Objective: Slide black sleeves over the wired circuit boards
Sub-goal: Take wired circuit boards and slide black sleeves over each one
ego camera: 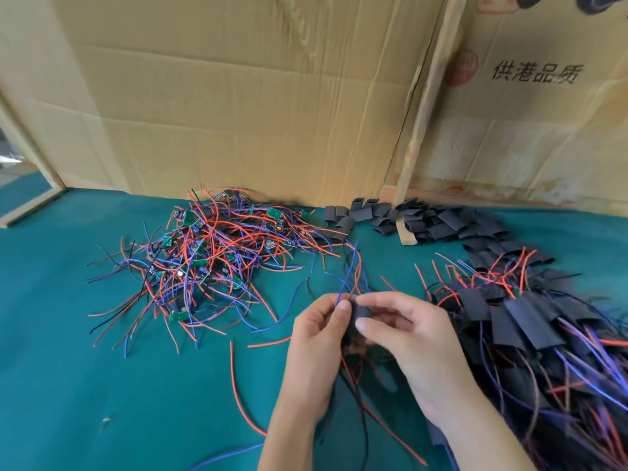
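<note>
Between my two hands is a black sleeve (361, 316) with red, blue and black wires (353, 270) coming out of its top and bottom; the board inside is hidden. My left hand (317, 338) pinches the wires at the sleeve's upper end. My right hand (404, 334) grips the sleeve with thumb and fingers. A tangled heap of bare green circuit boards with wires (210, 253) lies to the left. Empty black sleeves (418, 220) are piled at the back. Sleeved boards (516, 321) are stacked at the right.
The work surface is a teal cloth (85, 368). Cardboard sheets (238, 96) stand upright behind the piles, with a wooden strip (424, 107) leaning between them. Loose red and blue wires (238, 385) trail on the cloth near my left forearm.
</note>
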`<move>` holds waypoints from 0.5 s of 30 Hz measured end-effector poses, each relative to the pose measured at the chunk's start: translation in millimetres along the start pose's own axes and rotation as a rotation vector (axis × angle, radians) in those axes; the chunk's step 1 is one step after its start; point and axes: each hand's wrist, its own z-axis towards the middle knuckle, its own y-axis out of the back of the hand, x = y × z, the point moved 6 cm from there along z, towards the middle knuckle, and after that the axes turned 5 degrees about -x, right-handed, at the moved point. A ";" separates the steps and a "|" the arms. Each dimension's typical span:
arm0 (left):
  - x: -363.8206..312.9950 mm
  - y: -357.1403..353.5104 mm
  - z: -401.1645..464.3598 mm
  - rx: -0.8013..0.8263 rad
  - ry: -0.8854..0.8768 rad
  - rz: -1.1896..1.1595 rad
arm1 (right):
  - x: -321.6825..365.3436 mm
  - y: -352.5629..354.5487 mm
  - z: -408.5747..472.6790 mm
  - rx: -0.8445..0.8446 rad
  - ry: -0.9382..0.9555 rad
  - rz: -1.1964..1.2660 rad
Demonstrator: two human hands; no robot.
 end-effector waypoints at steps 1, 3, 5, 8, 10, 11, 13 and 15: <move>0.0 -0.7 -0.5 0.003 -0.015 0.044 | -4.3 2.7 0.9 -0.012 -0.025 0.052; 0.0 -1.8 -2.1 0.003 -0.033 0.094 | -9.4 2.4 2.5 0.003 -0.059 0.106; -0.4 -2.5 -4.3 -0.002 -0.030 0.095 | -11.8 -3.2 1.2 0.059 -0.115 0.229; -0.5 -0.8 -4.7 -0.001 -0.024 0.093 | -10.9 -8.4 -2.4 0.139 -0.152 0.352; -0.6 -2.2 -5.1 -0.001 -0.038 0.134 | -10.3 -6.5 -2.9 0.161 -0.140 0.339; -1.0 -2.3 -5.5 -0.013 -0.046 0.155 | -9.7 -5.5 -3.2 0.164 -0.129 0.323; -2.3 -1.7 -6.7 -0.031 -0.062 0.173 | -8.0 -5.9 -4.6 0.173 -0.107 0.305; -3.3 -1.8 -7.5 -0.043 -0.070 0.157 | -4.6 -8.5 -6.4 0.194 -0.083 0.291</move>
